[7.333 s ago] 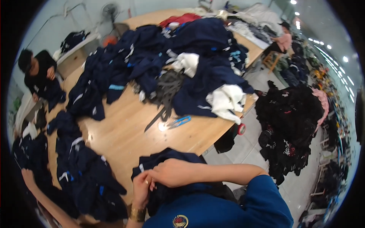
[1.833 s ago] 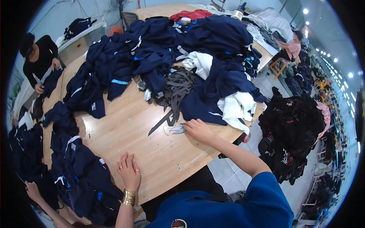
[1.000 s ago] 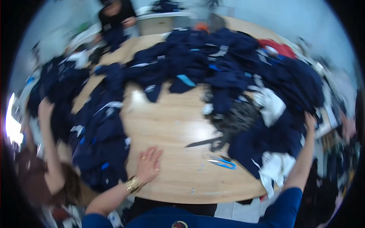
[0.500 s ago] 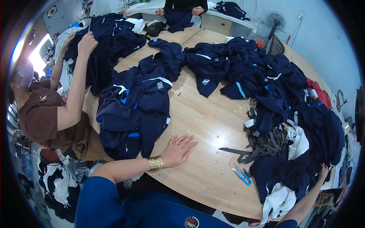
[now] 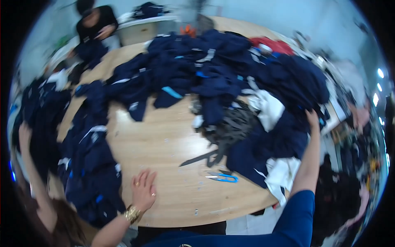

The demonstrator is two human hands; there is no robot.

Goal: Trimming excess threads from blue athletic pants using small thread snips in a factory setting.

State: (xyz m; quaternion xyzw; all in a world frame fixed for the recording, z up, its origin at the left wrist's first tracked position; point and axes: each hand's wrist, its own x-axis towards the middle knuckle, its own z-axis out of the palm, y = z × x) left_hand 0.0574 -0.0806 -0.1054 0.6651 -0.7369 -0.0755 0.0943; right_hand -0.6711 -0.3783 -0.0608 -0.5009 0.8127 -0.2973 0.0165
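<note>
My left hand (image 5: 144, 190) lies flat on the wooden table (image 5: 164, 156), fingers spread, with a gold bracelet at the wrist. Stretched out to the right, my right hand (image 5: 313, 119) closes on the edge of a navy garment (image 5: 294, 82) in the big pile; its fingertips are partly hidden in the cloth. Between my hands lie blue-handled thread snips (image 5: 224, 177). Beyond them is a tangle of dark grey strips (image 5: 234, 127), one strip trailing left over the wood. White cloth (image 5: 267, 109) rests beside the tangle, and more white cloth (image 5: 282, 175) hangs near the front edge.
Navy garments (image 5: 88, 164) are heaped left of my left hand, and others (image 5: 177, 70) spread along the far side. A red cloth (image 5: 271, 44) lies at the back. A co-worker's arm (image 5: 35, 177) reaches in at left; another person (image 5: 96, 31) handles dark cloth at the far left.
My view has swung to the right, so everything sits further left and the picture is blurred. My left hand stays flat on the table; my right hand stays at the navy pile.
</note>
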